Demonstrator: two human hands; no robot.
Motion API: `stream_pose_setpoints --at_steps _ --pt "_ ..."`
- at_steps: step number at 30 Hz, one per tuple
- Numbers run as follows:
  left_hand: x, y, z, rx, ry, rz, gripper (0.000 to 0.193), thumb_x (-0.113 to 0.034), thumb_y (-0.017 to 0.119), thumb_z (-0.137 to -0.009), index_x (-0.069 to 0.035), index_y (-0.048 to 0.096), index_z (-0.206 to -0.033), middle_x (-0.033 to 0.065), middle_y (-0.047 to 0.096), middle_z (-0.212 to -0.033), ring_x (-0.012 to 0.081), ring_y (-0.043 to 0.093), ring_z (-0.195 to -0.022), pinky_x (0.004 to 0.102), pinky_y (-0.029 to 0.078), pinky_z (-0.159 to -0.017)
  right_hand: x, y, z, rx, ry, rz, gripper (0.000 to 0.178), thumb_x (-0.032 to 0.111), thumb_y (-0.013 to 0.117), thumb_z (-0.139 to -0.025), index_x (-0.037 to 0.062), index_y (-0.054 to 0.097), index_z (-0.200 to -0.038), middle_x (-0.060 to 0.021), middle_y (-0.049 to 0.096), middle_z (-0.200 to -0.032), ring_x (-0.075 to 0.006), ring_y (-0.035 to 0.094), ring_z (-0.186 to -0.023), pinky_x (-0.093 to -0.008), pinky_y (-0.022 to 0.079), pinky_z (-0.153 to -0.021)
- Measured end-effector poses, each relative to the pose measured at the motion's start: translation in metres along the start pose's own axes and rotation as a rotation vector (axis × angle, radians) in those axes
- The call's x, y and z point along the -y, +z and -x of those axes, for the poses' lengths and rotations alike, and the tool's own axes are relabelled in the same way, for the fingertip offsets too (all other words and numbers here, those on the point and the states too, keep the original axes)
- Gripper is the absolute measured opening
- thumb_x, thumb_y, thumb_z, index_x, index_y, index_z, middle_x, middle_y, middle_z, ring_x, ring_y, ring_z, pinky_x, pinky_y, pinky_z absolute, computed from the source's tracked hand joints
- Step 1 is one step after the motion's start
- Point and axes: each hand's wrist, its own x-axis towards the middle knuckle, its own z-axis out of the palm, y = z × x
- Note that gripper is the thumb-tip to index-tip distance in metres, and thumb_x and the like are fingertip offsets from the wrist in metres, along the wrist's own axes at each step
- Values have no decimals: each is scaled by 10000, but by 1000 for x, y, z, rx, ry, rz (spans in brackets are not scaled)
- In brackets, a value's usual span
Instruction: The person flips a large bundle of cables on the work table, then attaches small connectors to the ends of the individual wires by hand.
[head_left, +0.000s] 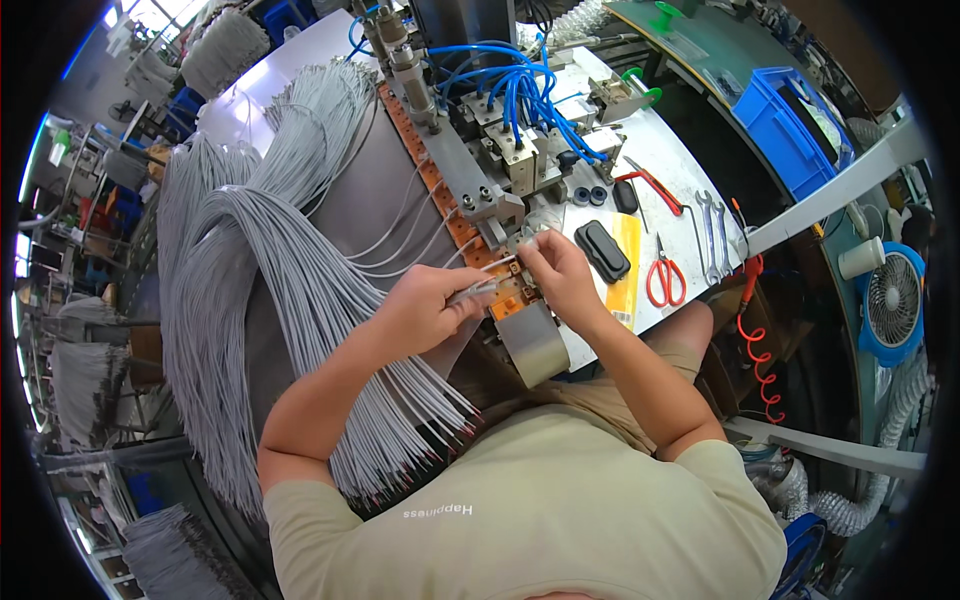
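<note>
My left hand (425,312) is closed around a few grey cables (472,291) beside the front end of a machine. My right hand (563,278) pinches at the tip of a cable, just right of the orange fixture block (508,303); its fingertips hide what exactly is there. Several grey cables run from a long orange-brown slotted rail (425,160) to the left. A big bundle of grey cables (290,240) drapes over the table left of my arms, its dark reddish ends hanging near my lap.
Blue air tubes (520,85) top the machine. On the white table to the right lie red-handled scissors (665,280), a black case (602,250), a yellow packet (625,262) and wrenches (712,235). Farther right are a blue crate (785,130) and a fan (893,300).
</note>
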Motion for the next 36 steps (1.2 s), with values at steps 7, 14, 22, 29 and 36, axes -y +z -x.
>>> stream_pose_setpoints --at_steps 7,14,22,29,36 --pt "25 12 -4 -130 373 -338 344 -42 724 -776 -63 688 -1117 113 705 -1010 307 678 -785 351 549 -690 6 -6 -6 61 48 94 182 144 679 -931 7 574 -875 29 577 -710 -23 498 -656 -225 395 -572" --pt "23 15 -4 -134 400 -471 305 -101 729 -763 -102 685 -1064 38 696 -1064 282 683 -806 365 557 -665 4 3 2 -46 -84 144 198 144 689 -902 -8 582 -832 -28 602 -665 -73 504 -588 -266 411 -537" --pt "22 16 -2 -137 379 -481 303 -122 731 -761 -113 684 -1060 41 710 -1018 277 684 -764 378 553 -636 4 -3 -5 41 206 7 159 168 661 -939 57 570 -871 29 532 -665 -26 443 -581 -221 340 -524" --pt "24 10 -5 -125 331 -294 373 -60 713 -813 -91 671 -1182 93 718 -973 217 677 -713 299 544 -655 1 -7 -3 51 273 -143 182 225 633 -966 66 579 -897 37 514 -640 -38 432 -537 -231 332 -486" --pt "24 5 -7 -56 -32 131 255 -95 663 -930 -19 654 -1174 52 711 -840 65 585 -612 224 491 -589 48 10 51 -42 -166 262 147 168 643 -964 23 619 -972 7 552 -613 -56 513 -548 -265 377 -484"
